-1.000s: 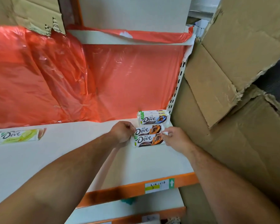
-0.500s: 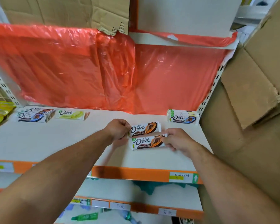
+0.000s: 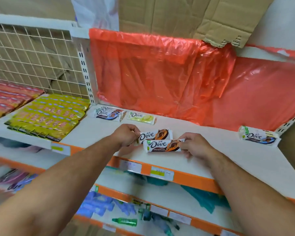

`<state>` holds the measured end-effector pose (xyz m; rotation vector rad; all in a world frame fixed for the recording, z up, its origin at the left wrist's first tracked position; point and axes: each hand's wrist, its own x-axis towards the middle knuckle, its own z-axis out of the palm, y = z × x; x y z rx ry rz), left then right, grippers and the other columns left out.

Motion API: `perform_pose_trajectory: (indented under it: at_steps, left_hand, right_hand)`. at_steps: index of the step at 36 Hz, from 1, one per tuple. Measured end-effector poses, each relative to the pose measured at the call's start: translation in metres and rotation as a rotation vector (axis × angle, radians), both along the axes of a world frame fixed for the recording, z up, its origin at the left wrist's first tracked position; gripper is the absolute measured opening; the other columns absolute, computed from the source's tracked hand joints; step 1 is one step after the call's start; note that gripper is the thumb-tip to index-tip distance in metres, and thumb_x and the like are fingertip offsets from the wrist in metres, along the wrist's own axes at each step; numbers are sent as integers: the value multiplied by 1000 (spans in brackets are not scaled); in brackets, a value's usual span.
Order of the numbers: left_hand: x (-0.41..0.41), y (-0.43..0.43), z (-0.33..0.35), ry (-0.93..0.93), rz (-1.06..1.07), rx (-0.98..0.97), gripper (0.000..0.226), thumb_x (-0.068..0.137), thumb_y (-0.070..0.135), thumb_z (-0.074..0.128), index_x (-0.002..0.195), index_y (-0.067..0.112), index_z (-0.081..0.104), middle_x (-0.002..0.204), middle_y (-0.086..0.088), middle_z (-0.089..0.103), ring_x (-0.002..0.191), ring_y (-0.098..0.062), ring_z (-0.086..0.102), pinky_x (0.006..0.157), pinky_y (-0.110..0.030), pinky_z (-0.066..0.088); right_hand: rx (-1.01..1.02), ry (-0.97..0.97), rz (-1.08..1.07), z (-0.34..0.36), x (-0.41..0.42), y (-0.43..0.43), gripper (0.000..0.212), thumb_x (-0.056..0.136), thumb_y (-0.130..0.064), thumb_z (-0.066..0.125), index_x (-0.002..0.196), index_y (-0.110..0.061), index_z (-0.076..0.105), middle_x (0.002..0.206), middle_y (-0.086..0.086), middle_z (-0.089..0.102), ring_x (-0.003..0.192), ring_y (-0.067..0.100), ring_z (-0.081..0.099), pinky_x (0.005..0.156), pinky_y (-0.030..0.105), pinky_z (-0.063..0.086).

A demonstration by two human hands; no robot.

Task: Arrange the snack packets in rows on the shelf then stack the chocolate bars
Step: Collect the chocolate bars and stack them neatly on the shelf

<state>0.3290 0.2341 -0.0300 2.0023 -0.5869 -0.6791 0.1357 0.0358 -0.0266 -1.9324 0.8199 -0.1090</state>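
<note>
My left hand (image 3: 125, 135) grips the left end of an orange-and-white Dove chocolate bar (image 3: 156, 135). My right hand (image 3: 193, 145) pinches the right end of a second, matching Dove bar (image 3: 162, 145), which lies just in front of the first and overlaps it. Both bars are held just above the white shelf (image 3: 237, 155). A small stack of blue Dove bars (image 3: 257, 136) sits at the shelf's far right. Another blue Dove stack (image 3: 108, 113) and a green Dove bar (image 3: 141, 117) lie at the back left. Yellow snack packets (image 3: 49, 114) lie in rows on the left shelf section.
Orange plastic sheeting (image 3: 169, 79) hangs behind the shelf. A wire grid panel (image 3: 32, 57) backs the left section, with red packets (image 3: 5, 97) at its far left. The orange shelf lip (image 3: 191, 180) carries price tags. Lower shelves hold blurred blue and green goods. Cardboard (image 3: 177, 16) leans above.
The view has swung left, revealing the yellow packets and wire panel. Both hands have carried the two orange bars leftward, away from the blue stack at the right.
</note>
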Motion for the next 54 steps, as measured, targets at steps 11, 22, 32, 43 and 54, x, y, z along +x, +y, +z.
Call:
perform_pose_trajectory:
  at_steps: [11,22,32,43,54]
  left_hand:
    - [82,78,-6,-56,38,13,23,94,12,63,72,16,65,46,2,50,43,-16,38,47,-21,31]
    - [134,78,-5,-146,70,49,19,92,7,63,74,13,66,117,-27,66,109,-41,63,67,-26,40]
    - [184,84,-4,-290,40,170,22,92,12,62,72,20,63,64,13,58,56,-3,49,50,-18,36]
    - [234,77,-12,-454,-149,213,17,89,13,63,73,17,68,66,13,61,71,-12,58,54,-11,37]
    - [263,66,-16,-632,-207,250,17,86,17,58,70,18,58,78,-5,70,80,-26,63,65,-31,47]
  right_hand:
    - [34,-43,5,-8,87,78,10,89,-3,62,90,-11,67,65,11,63,53,27,60,63,44,55]
    - [77,-41,56,-11,153,68,11,90,-3,64,96,-13,65,64,9,63,52,27,61,70,48,57]
    - [139,-54,74,-21,199,74,14,91,-1,65,98,-14,64,63,12,63,51,26,60,60,35,53]
    - [132,-69,-44,-20,226,94,14,90,2,62,99,-9,61,61,15,61,52,27,56,59,38,52]
    - [131,-100,-159,-23,240,118,10,91,1,63,95,-7,61,60,13,60,59,30,58,72,58,56]
